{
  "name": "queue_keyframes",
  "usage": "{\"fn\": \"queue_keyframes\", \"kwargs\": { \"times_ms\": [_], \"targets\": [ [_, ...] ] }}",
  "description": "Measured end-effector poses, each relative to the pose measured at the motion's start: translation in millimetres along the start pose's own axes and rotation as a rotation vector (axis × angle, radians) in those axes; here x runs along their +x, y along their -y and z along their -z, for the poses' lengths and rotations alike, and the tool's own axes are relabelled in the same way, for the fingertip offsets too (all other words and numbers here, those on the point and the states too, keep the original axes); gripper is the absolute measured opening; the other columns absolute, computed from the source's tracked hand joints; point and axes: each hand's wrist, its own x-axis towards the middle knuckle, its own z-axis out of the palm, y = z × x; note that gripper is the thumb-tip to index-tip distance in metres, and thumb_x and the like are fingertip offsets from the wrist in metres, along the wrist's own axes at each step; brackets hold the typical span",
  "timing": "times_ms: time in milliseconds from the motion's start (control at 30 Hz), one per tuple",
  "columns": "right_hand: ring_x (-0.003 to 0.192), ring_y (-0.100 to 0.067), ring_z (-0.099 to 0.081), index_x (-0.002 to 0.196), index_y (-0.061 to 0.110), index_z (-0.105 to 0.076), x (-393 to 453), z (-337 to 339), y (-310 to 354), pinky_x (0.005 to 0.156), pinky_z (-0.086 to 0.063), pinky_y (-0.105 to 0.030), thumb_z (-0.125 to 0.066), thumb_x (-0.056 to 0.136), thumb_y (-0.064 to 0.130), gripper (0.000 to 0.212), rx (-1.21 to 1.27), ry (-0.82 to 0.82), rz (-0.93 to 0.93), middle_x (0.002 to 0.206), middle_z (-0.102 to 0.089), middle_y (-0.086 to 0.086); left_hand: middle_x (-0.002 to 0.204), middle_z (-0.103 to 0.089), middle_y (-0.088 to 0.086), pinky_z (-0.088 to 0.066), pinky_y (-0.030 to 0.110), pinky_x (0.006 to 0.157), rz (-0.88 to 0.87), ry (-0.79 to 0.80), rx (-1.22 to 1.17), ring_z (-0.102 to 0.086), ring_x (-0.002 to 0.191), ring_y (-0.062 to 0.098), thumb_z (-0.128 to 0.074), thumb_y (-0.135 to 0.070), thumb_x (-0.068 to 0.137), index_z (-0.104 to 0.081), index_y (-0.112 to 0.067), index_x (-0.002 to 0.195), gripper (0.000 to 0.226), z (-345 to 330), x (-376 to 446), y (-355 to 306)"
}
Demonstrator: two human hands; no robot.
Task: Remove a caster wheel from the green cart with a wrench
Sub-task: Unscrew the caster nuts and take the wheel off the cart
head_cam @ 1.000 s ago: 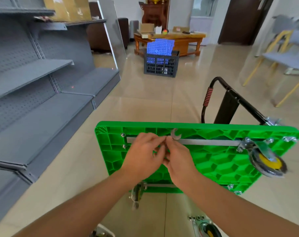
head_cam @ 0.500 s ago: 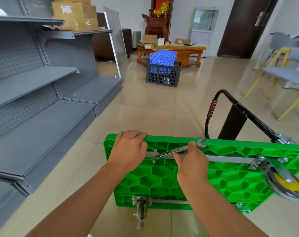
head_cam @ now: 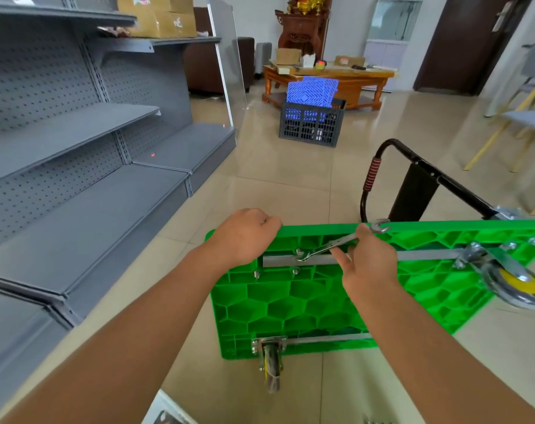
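Beige floor tiles (head_cam: 278,191) run from grey metal shelving (head_cam: 76,154) on one side to a wooden table (head_cam: 352,76) and a dark crate (head_cam: 312,123) at the far end. On the tiles stands the green cart (head_cam: 306,304), tipped on its edge with the ribbed underside toward the person and its black handle (head_cam: 419,175) behind. The left hand (head_cam: 245,237) grips the cart's top edge at the left corner, fingers curled over it. The right hand (head_cam: 370,264) holds a wrench (head_cam: 339,244) by the shaft; its lower jaw sits at a bolt on the steel bar (head_cam: 290,261), its free end rising past the cart's edge. One caster wheel (head_cam: 514,283) hangs at the right, another (head_cam: 272,365) at the bottom edge. Bare studs (head_cam: 256,274) show below the bar's left end.
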Motion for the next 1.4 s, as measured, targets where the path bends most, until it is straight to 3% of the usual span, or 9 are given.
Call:
{"fn": "queue_keyframes", "kwargs": {
  "times_ms": [133, 367, 500, 600, 767, 967, 1067, 1233, 1400],
  "targets": [
    [0.097, -0.023, -0.059, 0.094, 0.007, -0.061, 28, -6, 14, 0.064, -0.058, -0.034, -0.059, 0.101, 0.017, 0.012, -0.075, -0.009, -0.065, 0.1, -0.052, -0.013, 0.108, -0.07, 0.022, -0.052, 0.039, 0.092, 0.037, 0.025, -0.028, -0.065, 0.101, 0.032, -0.041, -0.04, 0.101, -0.069, 0.0, 0.094, 0.049, 4, 3, -2],
    [0.097, -0.028, -0.063, 0.097, 0.008, -0.059, 49, 2, 10, 0.101, -0.051, -0.05, -0.053, 0.103, 0.01, 0.009, -0.12, 0.264, -0.05, 0.093, -0.059, -0.013, 0.082, -0.066, 0.006, -0.043, 0.034, 0.074, 0.095, 0.096, -0.144, -0.055, 0.074, 0.016, -0.041, -0.066, 0.066, -0.061, -0.025, 0.087, 0.05, 10, -7, 3],
    [0.076, -0.02, -0.061, 0.095, 0.006, -0.056, 57, 1, 12, 0.081, -0.061, -0.038, -0.052, 0.103, 0.007, 0.009, -0.104, 0.333, -0.058, 0.079, -0.055, -0.006, 0.086, -0.061, 0.005, -0.034, 0.032, 0.071, 0.109, 0.135, -0.204, -0.05, 0.072, 0.015, -0.054, -0.051, 0.086, -0.07, -0.01, 0.086, 0.044, 11, -15, 7],
    [0.073, -0.017, -0.055, 0.093, 0.008, -0.057, 58, -1, 11, 0.077, -0.061, -0.036, -0.052, 0.103, 0.009, 0.011, -0.191, 0.388, -0.063, 0.078, -0.052, -0.004, 0.084, -0.058, 0.005, -0.034, 0.033, 0.073, 0.108, 0.175, -0.279, -0.045, 0.073, 0.016, -0.056, -0.045, 0.083, -0.064, -0.02, 0.082, 0.026, 10, -23, 5],
    [0.086, -0.022, -0.058, 0.102, 0.007, -0.061, 65, -6, 12, 0.074, -0.058, -0.033, -0.055, 0.102, 0.01, 0.007, -0.331, 0.44, -0.045, 0.098, -0.058, -0.011, 0.086, -0.069, 0.006, -0.049, 0.028, 0.072, 0.028, 0.249, -0.399, -0.056, 0.074, 0.017, -0.062, -0.036, 0.085, -0.071, -0.008, 0.081, 0.03, 8, -32, 6],
    [0.096, -0.024, -0.067, 0.122, 0.001, -0.064, 63, -7, 10, 0.083, -0.059, -0.033, -0.054, 0.103, 0.012, 0.024, -0.382, 0.457, -0.006, 0.112, -0.07, -0.013, 0.109, -0.075, 0.022, -0.06, 0.027, 0.078, 0.046, 0.377, -0.809, -0.072, 0.086, 0.023, -0.057, -0.012, 0.077, -0.076, 0.002, 0.107, 0.038, -14, -42, 14],
    [0.087, -0.017, -0.068, 0.113, 0.005, -0.068, 57, -5, 8, 0.07, -0.057, -0.025, -0.052, 0.104, 0.014, 0.02, -0.428, 0.479, 0.017, 0.102, -0.073, -0.008, 0.113, -0.074, 0.02, -0.058, 0.029, 0.086, 0.021, 0.437, -0.849, -0.071, 0.094, 0.023, -0.051, 0.003, 0.093, -0.071, 0.003, 0.117, 0.032, -25, -47, 14],
    [0.085, -0.017, -0.07, 0.107, 0.008, -0.07, 54, -2, 8, 0.077, -0.057, -0.028, -0.053, 0.104, 0.014, 0.018, -0.404, 0.488, 0.014, 0.093, -0.076, -0.003, 0.124, -0.069, 0.022, -0.05, 0.029, 0.083, -0.033, 0.429, -0.822, -0.064, 0.103, 0.022, -0.059, -0.018, 0.087, -0.075, -0.015, 0.118, 0.035, -25, -47, 26],
    [0.084, -0.019, -0.065, 0.097, 0.008, -0.07, 49, 0, 10, 0.078, -0.053, -0.031, -0.051, 0.104, 0.013, 0.02, -0.407, 0.471, 0.031, 0.092, -0.073, -0.006, 0.119, -0.074, 0.008, -0.051, 0.036, 0.092, -0.039, 0.374, -0.857, -0.064, 0.112, 0.029, -0.061, -0.009, 0.085, -0.077, -0.021, 0.116, 0.037, -34, -44, 34]
  ]
}}
